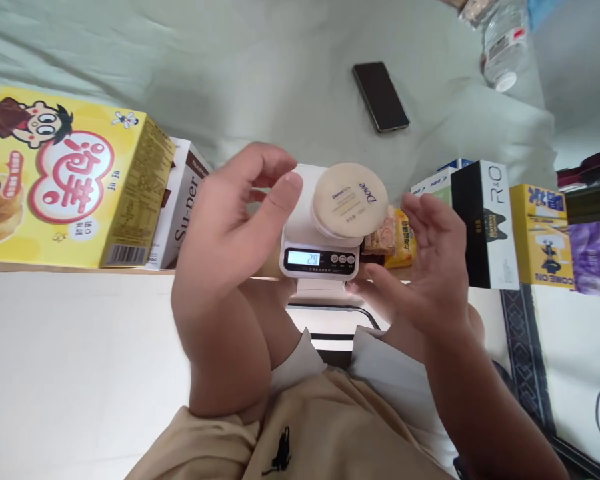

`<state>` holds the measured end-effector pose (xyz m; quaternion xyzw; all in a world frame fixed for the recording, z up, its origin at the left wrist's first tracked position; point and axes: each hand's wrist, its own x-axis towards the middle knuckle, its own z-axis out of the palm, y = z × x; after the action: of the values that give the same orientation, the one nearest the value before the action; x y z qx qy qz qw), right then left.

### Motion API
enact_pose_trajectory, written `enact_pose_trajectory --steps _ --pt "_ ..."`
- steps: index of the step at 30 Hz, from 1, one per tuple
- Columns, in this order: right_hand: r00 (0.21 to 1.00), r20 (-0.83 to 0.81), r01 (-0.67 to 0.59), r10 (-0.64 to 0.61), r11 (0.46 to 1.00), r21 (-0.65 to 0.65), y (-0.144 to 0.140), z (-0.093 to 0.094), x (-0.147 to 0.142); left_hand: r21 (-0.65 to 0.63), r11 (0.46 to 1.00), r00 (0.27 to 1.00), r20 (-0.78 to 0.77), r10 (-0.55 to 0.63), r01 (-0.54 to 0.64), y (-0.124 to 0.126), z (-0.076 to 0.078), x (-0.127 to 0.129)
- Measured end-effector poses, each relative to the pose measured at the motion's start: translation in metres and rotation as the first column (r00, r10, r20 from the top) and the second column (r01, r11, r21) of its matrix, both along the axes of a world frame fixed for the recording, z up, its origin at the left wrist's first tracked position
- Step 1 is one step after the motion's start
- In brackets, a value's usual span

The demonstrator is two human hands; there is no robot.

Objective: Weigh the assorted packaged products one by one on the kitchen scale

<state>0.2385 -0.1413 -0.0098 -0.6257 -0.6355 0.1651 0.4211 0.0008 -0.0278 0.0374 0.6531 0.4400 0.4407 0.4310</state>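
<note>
A round cream-coloured Dove jar [350, 200], its printed lid facing up, sits on the right part of a small white kitchen scale [299, 217]. The scale's lit display [303, 259] shows digits. To the left of the scale is my left hand [240, 220], fingers loosely curled and thumb apart from them, with nothing in it. My right hand [425, 267] hovers right of the jar, thumb and fingers spread, also holding nothing. Neither hand touches the jar. Behind my right hand, small snack packets [393, 243] are partly hidden.
At left stand a yellow snack box [70, 180] and a white box [177, 207]. On the right are a black-and-white box [483, 227], a yellow box [541, 233] and a purple pack [595, 257]. Farther back lie a phone [381, 97] and a plastic bottle [505, 50].
</note>
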Motion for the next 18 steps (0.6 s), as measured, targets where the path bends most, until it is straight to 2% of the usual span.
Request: enact_pose_trajectory --steps 2,5,13,18 --pt "0.999 -0.044 0.004 -0.003 1.000 0.019 -0.009 -0.003 -0.005 0.076 0.992 0.994 0.043 0.096 -0.099 0.004 -0.007 -0.001" --pt "0.996 -0.080 0.036 -0.032 0.999 0.039 -0.013 -0.007 -0.009 0.108 0.973 0.979 0.026 0.204 -0.205 0.009 -0.011 0.001" --pt "0.991 -0.125 0.058 -0.049 0.996 0.072 -0.011 0.000 -0.013 0.049 0.995 0.995 0.040 0.087 -0.089 0.012 -0.019 0.007" --pt "0.992 -0.116 0.060 -0.057 0.998 0.025 -0.013 0.003 -0.014 -0.033 0.999 1.000 0.021 0.004 -0.003 0.013 -0.021 0.011"
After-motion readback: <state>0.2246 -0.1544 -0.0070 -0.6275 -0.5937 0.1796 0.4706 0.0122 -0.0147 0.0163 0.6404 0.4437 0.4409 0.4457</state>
